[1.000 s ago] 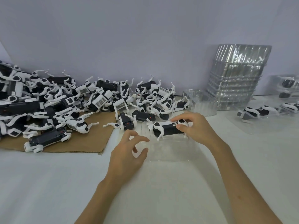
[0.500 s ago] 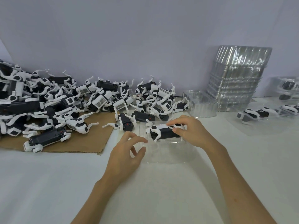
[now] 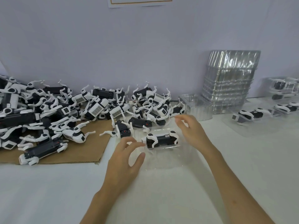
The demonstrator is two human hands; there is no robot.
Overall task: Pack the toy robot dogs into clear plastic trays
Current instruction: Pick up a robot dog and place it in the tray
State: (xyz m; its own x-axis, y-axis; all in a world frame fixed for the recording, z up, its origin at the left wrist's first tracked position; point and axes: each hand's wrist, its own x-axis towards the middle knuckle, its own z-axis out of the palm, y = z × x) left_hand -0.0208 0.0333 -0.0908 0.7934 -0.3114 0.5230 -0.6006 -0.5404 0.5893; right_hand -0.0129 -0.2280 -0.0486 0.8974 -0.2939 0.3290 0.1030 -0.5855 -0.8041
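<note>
A black-and-white toy robot dog (image 3: 161,139) lies on its side in a clear plastic tray (image 3: 161,161) at the middle of the white table. Just right of the dog, my right hand (image 3: 192,131) hovers with loosely bent fingers and holds nothing. My left hand (image 3: 124,159) is at the tray's left edge, thumb and fingers spread apart, gripping nothing that I can see. A big pile of loose robot dogs (image 3: 97,109) fills the left side.
Brown cardboard (image 3: 90,147) lies under the pile. A tall stack of empty clear trays (image 3: 229,84) stands at the back right, with one empty tray (image 3: 195,107) in front of it. Trays with packed dogs (image 3: 249,114) lie at the far right.
My right hand set the dog down into the tray, let go of it and lifted away to the right. My left hand stayed by the tray's left edge.
</note>
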